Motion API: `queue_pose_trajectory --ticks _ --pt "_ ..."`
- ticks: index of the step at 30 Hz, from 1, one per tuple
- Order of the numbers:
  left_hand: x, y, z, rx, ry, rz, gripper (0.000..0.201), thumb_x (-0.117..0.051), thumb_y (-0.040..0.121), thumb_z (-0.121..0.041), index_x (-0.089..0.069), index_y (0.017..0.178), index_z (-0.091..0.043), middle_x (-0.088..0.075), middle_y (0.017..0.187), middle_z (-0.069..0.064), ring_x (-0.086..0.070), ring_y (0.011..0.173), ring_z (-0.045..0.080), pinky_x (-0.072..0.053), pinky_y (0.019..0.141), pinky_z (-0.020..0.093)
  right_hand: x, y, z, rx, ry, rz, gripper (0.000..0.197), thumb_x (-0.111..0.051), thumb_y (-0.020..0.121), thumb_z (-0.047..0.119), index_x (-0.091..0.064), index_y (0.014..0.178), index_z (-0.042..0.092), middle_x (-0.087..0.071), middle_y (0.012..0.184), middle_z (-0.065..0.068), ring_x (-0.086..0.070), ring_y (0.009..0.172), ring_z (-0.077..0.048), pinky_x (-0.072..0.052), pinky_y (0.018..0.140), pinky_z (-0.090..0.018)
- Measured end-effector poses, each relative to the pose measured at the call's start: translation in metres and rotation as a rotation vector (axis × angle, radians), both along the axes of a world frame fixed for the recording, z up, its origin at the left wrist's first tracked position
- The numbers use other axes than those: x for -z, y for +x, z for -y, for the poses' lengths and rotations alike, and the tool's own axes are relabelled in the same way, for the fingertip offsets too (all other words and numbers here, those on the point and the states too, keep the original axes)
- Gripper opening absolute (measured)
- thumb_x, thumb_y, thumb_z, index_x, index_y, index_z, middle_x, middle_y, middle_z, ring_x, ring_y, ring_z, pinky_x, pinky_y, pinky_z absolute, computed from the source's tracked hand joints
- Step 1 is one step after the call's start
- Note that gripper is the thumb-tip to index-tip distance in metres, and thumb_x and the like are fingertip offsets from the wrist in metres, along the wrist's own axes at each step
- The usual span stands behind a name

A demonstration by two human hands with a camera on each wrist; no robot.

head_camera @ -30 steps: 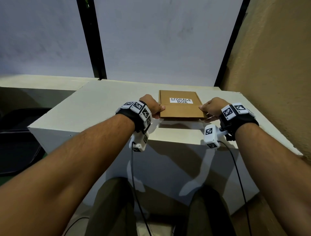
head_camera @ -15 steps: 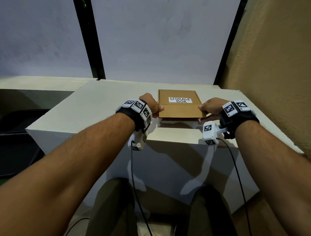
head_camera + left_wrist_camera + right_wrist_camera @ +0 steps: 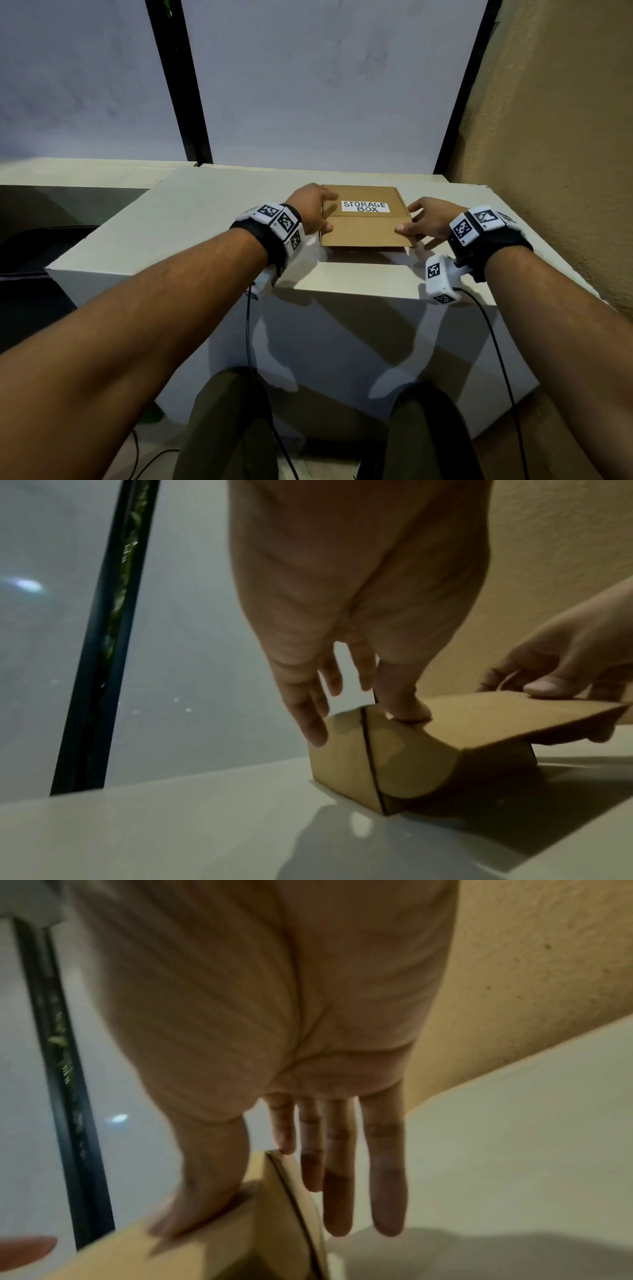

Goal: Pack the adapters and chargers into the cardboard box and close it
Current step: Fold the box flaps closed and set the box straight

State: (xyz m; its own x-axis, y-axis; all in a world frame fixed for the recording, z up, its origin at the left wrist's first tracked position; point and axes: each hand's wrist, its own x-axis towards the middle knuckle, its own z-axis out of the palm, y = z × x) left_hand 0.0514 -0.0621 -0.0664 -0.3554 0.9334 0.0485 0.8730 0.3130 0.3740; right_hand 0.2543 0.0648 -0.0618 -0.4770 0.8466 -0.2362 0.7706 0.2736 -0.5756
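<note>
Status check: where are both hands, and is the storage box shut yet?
Left hand and right hand press thumbs on the lid, fingers straight down the sides. Cardboard storage box: front flap untucked, sticking out. No adapters, nothing blocking.

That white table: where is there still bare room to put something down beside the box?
Bare table lies left of the cardboard box, beyond the left hand, and behind the box toward the window. A narrower strip runs between the right hand and the tan wall. Around the box's sides it is crowded by both hands.

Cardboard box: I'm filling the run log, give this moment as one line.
cardboard box: on table, lid down, front flap untucked | left hand: thumb presses lid | right hand: thumb presses lid
</note>
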Motion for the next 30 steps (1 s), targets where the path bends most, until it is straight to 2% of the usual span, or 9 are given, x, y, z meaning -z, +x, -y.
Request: queue_pose_trajectory --ticks 2,4,6,8,11,16,22,25,30 --pt "-0.002 -0.001 0.000 0.068 -0.079 -0.055 0.068 -0.077 0.079 -0.020 -0.048 0.140 -0.021 -0.044 0.147 0.004 -0.041 0.134 0.025 -0.033 0.109 0.035 -0.001 -0.002 -0.003 -0.097 0.081 0.113 0.087 -0.077 0.077 0.033 -0.029 0.147 0.017 -0.056 0.134 -0.008 -0.060 0.110 -0.030 -0.054 0.090 -0.047" --pt "-0.002 -0.003 0.000 0.094 -0.138 -0.086 0.070 -0.078 0.078 -0.021 -0.047 0.140 -0.022 -0.037 0.153 0.001 -0.036 0.139 0.025 -0.030 0.113 0.037 0.000 -0.004 -0.007 -0.189 0.202 0.210 0.098 -0.078 0.075 0.038 -0.021 0.151 0.019 -0.043 0.148 -0.007 -0.050 0.126 -0.031 -0.044 0.103 -0.045" --pt "-0.003 -0.006 -0.001 0.112 -0.149 -0.119 0.070 -0.080 0.076 -0.023 -0.048 0.138 -0.023 -0.027 0.158 0.000 -0.032 0.142 0.026 -0.027 0.116 0.039 0.000 -0.006 -0.012 -0.253 0.286 0.263 0.104 -0.078 0.073 0.041 -0.015 0.153 0.018 -0.032 0.154 -0.008 -0.042 0.134 -0.030 -0.034 0.109 -0.042" --pt "-0.002 -0.009 -0.003 0.107 -0.158 -0.114 0.070 -0.081 0.074 -0.026 -0.049 0.136 -0.025 -0.032 0.155 0.001 -0.037 0.138 0.026 -0.033 0.112 0.040 -0.001 -0.007 -0.016 -0.291 0.303 0.270 0.110 -0.080 0.071 0.042 -0.012 0.154 0.017 -0.026 0.158 -0.007 -0.038 0.138 -0.028 -0.031 0.111 -0.041" --pt "-0.001 -0.012 -0.005 0.095 -0.156 -0.112 0.073 -0.082 0.071 -0.031 -0.046 0.135 -0.028 -0.049 0.142 0.002 -0.049 0.126 0.026 -0.041 0.101 0.037 -0.003 -0.005 -0.020 -0.323 0.293 0.306 0.102 -0.080 0.071 0.041 -0.020 0.152 0.022 -0.035 0.154 -0.004 -0.041 0.135 -0.027 -0.033 0.106 -0.037" --pt "0.000 -0.018 -0.007 0.120 -0.164 -0.208 0.091 -0.081 0.070 -0.043 -0.035 0.146 -0.027 -0.039 0.148 -0.001 -0.039 0.135 0.024 -0.038 0.106 0.042 -0.006 0.000 -0.026 -0.338 0.228 0.296 0.099 -0.082 0.072 0.032 -0.023 0.152 0.030 -0.041 0.150 0.000 -0.048 0.131 -0.021 -0.035 0.103 -0.033" --pt "-0.003 -0.021 -0.007 0.149 -0.238 -0.216 0.101 -0.085 0.061 -0.047 -0.034 0.145 -0.025 -0.031 0.152 -0.005 -0.036 0.138 0.021 -0.037 0.109 0.043 -0.001 -0.002 -0.031 -0.392 0.275 0.336 0.108 -0.081 0.072 0.037 -0.011 0.154 0.026 -0.009 0.163 0.007 -0.043 0.136 -0.020 -0.031 0.111 -0.037" --pt "0.005 -0.024 -0.007 0.148 -0.226 -0.134 0.100 -0.088 0.058 -0.042 -0.034 0.141 -0.025 -0.036 0.147 -0.002 -0.042 0.132 0.024 -0.038 0.109 0.045 0.000 -0.002 -0.033 -0.400 0.258 0.348 0.106 -0.079 0.074 0.038 -0.011 0.154 0.028 -0.012 0.162 0.007 -0.044 0.135 -0.018 -0.028 0.111 -0.034" --pt "0.006 -0.030 -0.010 0.151 -0.225 -0.126 0.100 -0.089 0.058 -0.042 -0.033 0.140 -0.028 -0.035 0.144 -0.005 -0.044 0.129 0.024 -0.041 0.105 0.045 -0.003 0.002 -0.034 -0.421 0.267 0.373 0.107 -0.082 0.070 0.041 -0.015 0.153 0.033 -0.026 0.158 0.007 -0.052 0.127 -0.016 -0.035 0.108 -0.036"
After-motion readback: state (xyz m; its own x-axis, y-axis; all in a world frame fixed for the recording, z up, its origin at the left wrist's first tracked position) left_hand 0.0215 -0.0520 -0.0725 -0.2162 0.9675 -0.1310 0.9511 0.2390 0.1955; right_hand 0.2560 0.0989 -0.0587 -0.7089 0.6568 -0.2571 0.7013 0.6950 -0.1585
